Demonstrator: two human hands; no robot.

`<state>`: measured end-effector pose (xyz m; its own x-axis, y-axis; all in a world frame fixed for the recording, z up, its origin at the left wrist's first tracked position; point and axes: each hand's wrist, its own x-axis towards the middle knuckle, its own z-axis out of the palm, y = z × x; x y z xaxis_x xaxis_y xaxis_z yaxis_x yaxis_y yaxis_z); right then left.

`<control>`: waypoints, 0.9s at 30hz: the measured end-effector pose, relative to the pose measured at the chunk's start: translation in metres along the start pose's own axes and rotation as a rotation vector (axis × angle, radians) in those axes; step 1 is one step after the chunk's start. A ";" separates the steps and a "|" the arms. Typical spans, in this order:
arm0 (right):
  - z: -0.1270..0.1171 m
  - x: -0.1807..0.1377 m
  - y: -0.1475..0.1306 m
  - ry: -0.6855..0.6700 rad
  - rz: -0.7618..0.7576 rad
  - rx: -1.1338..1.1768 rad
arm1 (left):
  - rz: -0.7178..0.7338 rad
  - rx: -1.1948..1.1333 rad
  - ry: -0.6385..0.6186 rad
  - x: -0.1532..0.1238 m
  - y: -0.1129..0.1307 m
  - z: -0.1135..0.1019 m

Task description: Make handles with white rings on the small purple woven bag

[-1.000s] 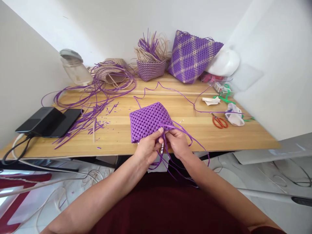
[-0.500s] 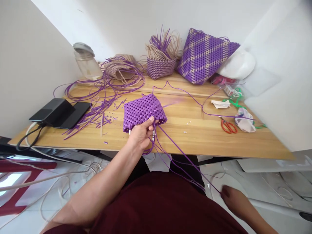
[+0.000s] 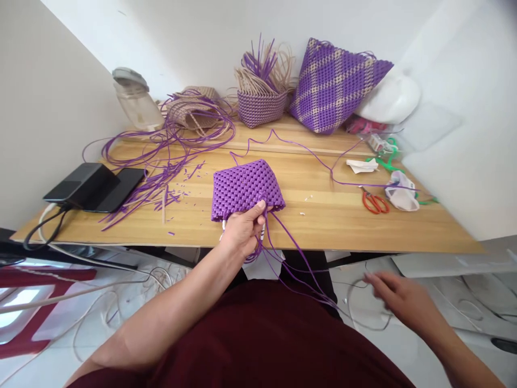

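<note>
Purple woven plastic pouch point(image 3: 246, 188) sits pinched by the left hand point(image 3: 242, 233); right hand point(image 3: 404, 302), fingers loosely spread and empty, could tangle dangling purple strands point(image 3: 297, 264).

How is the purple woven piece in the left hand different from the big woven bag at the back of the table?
The woven piece is solid purple; the big bag mixes purple with beige in a plaid. The piece is smaller, with loose strands hanging, gripped by the left hand; the bag leans untouched by the wall. Both show similar weaving.

Orange scissors point(image 3: 374, 202), glass jar point(image 3: 136, 101) and plaid woven bag point(image 3: 333, 85) on the table point(image 3: 363, 226)
</note>
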<state>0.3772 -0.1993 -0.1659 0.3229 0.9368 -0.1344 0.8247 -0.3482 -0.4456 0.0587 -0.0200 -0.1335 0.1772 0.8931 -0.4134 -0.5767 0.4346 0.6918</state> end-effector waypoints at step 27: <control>0.062 0.059 -0.195 -0.163 -0.532 0.240 | -0.149 0.022 -0.065 -0.028 -0.007 -0.008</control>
<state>0.2064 -0.0743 -0.1417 -0.1957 0.9800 0.0363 0.7199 0.1687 -0.6733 0.0518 -0.0486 -0.1317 0.3116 0.8238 -0.4736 -0.5227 0.5648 0.6386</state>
